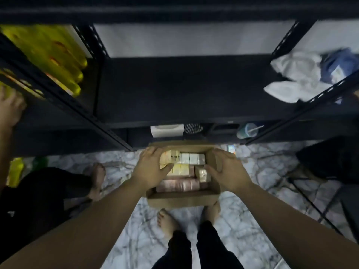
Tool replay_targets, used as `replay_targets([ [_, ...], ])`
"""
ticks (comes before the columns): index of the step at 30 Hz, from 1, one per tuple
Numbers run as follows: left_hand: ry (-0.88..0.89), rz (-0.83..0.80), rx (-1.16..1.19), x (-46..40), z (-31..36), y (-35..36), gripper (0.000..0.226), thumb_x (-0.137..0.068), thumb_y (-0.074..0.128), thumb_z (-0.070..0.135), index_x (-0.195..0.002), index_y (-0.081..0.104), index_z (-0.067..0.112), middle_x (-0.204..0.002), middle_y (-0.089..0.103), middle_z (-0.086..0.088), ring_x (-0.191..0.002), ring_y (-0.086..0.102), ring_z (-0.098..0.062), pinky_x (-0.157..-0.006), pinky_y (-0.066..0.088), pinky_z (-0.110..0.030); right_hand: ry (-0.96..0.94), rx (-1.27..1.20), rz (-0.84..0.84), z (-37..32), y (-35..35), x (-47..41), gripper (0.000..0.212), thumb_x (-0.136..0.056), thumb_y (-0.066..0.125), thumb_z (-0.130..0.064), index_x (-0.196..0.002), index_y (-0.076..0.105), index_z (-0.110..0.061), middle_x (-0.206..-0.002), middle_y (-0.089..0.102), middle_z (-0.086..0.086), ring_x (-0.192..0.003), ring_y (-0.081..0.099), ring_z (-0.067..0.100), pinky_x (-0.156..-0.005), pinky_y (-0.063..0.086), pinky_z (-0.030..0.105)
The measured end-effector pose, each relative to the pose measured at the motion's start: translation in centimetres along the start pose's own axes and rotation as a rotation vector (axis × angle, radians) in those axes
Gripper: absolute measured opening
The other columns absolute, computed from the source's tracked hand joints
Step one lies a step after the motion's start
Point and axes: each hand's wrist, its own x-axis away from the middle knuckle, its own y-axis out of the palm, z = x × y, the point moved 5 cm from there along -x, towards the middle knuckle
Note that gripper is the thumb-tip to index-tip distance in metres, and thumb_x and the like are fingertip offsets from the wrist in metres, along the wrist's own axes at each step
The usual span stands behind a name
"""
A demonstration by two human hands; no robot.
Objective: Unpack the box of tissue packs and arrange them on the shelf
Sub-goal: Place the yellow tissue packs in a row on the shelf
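Observation:
An open cardboard box [182,199] stands on the marble floor in front of my feet, below the dark metal shelf [180,88]. It holds several tissue packs [186,166], pale yellow, white and pink, packed in rows. My left hand [153,167] reaches into the box's left side, fingers spread over the yellowish packs. My right hand [225,169] hovers over the right side, fingers apart, touching a small upright pack [203,174]. Neither hand has closed around a pack.
Another person stands at the left, with a foot [97,181] near the box and a hand [9,109] on the neighbouring shelf holding yellow bottles [56,57]. White and blue cloths [303,74] lie on the right shelf. A tissue box [167,130] and a cup [247,131] sit lower down.

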Motion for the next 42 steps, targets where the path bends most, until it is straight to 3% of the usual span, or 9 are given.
replay_targets([
  [4, -0.064, -0.071, 0.031, -2.7, -4.2, 7.3, 0.074, -0.089, 0.063, 0.059, -0.150, 0.050, 0.020, -0.148, 0.051, -0.007, -0.140, 0.044, -0.031, -0.114, 0.040, -0.045, 0.070, -0.067, -0.060, 4.8, 7.5, -2.3, 0.071, -0.088, 0.056, -0.065, -0.136, 0.062, -0.013, -0.130, 0.067, 0.010, -0.121, 0.060, 0.035, -0.098, 0.051, 0.043],
  [8, -0.120, -0.100, 0.070, -5.9, -8.1, 14.0, 0.070, -0.094, 0.071, 0.047, -0.154, 0.045, 0.020, -0.154, 0.048, -0.007, -0.140, 0.045, -0.032, -0.112, 0.042, -0.042, 0.150, -0.124, -0.051, 9.8, 14.4, -5.4, 0.048, -0.092, 0.073, -0.038, -0.133, 0.065, -0.015, -0.122, 0.070, 0.010, -0.114, 0.064, 0.032, -0.089, 0.046, 0.028],
  [11, -0.126, -0.128, 0.074, -9.2, -10.8, 18.4, 0.070, -0.096, 0.069, 0.045, -0.156, 0.041, 0.021, -0.158, 0.042, -0.006, -0.145, 0.038, -0.030, -0.116, 0.035, -0.040, 0.197, -0.108, -0.040, 13.0, 19.0, -8.4, 0.046, -0.091, 0.074, -0.038, -0.130, 0.066, -0.015, -0.118, 0.071, 0.011, -0.112, 0.064, 0.033, -0.085, 0.041, 0.026],
  [16, -0.142, -0.068, 0.062, -15.5, -14.5, 24.8, 0.069, -0.094, 0.070, 0.046, -0.153, 0.046, 0.020, -0.153, 0.046, -0.008, -0.144, 0.039, -0.027, -0.115, 0.034, -0.037, 0.297, -0.087, 0.019, 17.0, 26.3, -13.1, 0.053, -0.085, 0.064, -0.056, -0.125, 0.069, -0.022, -0.114, 0.073, 0.009, -0.107, 0.067, 0.035, -0.092, 0.054, 0.040],
  [23, -0.123, 0.091, 0.092, -20.4, -18.4, 31.1, 0.088, -0.085, 0.080, 0.036, -0.158, 0.031, 0.033, -0.152, 0.044, 0.001, -0.138, 0.045, -0.026, -0.113, 0.044, -0.048, 0.350, 0.007, 0.060, 20.7, 35.0, -16.4, 0.057, -0.092, 0.066, -0.031, -0.141, 0.051, -0.004, -0.136, 0.056, 0.023, -0.126, 0.049, 0.043, -0.107, 0.035, 0.043],
  [31, -0.069, 0.139, -0.075, -20.9, -19.6, 31.7, 0.077, -0.080, 0.082, 0.045, -0.147, 0.045, 0.034, -0.149, 0.046, 0.002, -0.137, 0.039, -0.021, -0.103, 0.037, -0.029, 0.302, 0.249, 0.094, 21.1, 37.2, -16.9, 0.028, -0.089, 0.067, -0.014, -0.116, 0.066, -0.005, -0.120, 0.059, 0.019, -0.103, 0.056, 0.041, -0.092, 0.040, 0.042],
  [35, -0.007, 0.129, -0.022, -20.2, -18.5, 30.5, 0.070, -0.078, 0.086, 0.032, -0.139, 0.053, 0.023, -0.141, 0.053, -0.002, -0.134, 0.043, -0.022, -0.106, 0.043, -0.036, 0.380, 0.120, 0.031, 21.5, 36.6, -17.4, 0.030, -0.091, 0.065, -0.019, -0.120, 0.065, -0.012, -0.134, 0.050, 0.015, -0.100, 0.064, 0.041, -0.079, 0.045, 0.035],
  [39, -0.016, 0.117, 0.105, -18.4, -17.3, 28.8, 0.062, -0.078, 0.088, 0.024, -0.130, 0.056, 0.017, -0.131, 0.061, -0.005, -0.123, 0.058, -0.024, -0.097, 0.049, -0.039, 0.318, 0.052, 0.068, 20.8, 34.4, -16.9, 0.033, -0.080, 0.073, -0.028, -0.111, 0.067, -0.015, -0.117, 0.055, 0.014, -0.095, 0.064, 0.043, -0.074, 0.044, 0.036],
  [42, 0.026, 0.118, 0.135, -16.9, -16.1, 27.0, 0.062, -0.076, 0.090, 0.022, -0.128, 0.057, 0.012, -0.128, 0.062, -0.007, -0.120, 0.057, -0.024, -0.093, 0.043, -0.029, 0.233, 0.052, 0.087, 19.0, 31.7, -15.4, 0.048, -0.068, 0.057, -0.051, -0.104, 0.066, -0.020, -0.107, 0.062, 0.009, -0.101, 0.060, 0.041, -0.082, 0.048, 0.041],
])
